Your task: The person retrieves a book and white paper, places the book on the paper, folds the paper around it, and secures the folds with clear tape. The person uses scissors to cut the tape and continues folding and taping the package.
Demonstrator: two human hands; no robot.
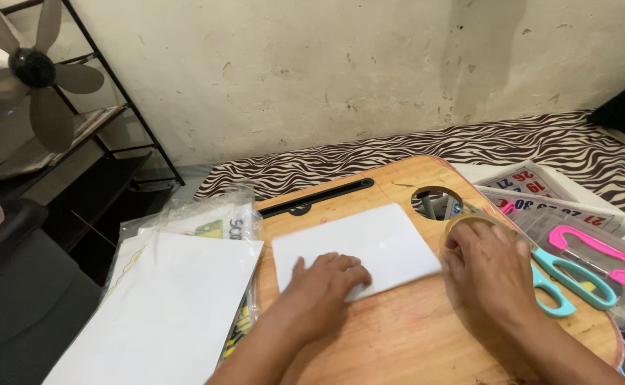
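Surface: one wooden lap tray (412,335) with a black slot (319,197) along its far edge and a round hole (434,202) at the far right corner. It rests on zebra-striped bedding (398,153) against a stained, pitted wall (312,64). To the left stand a black wire shelf (124,114) and a fan (34,71).

Count: one white card (376,242) on the tray; one tape roll (469,222); two scissors, a teal pair (569,274) at the tray's right edge and a pink pair (601,253) in clear packaging just beyond.

Left hand (323,289) lies flat, fingers spread, pressing the card's near edge — nothing gripped. Right hand (491,271) is curled over the tape roll, fingers closed on its rim; the roll sits on the tray just right of the card.

Packages: a clear plastic bag (213,214) of sheets left of the tray, with a loose white sheet (163,314) on top; a calendar page (533,182) with red and blue numerals at far right.
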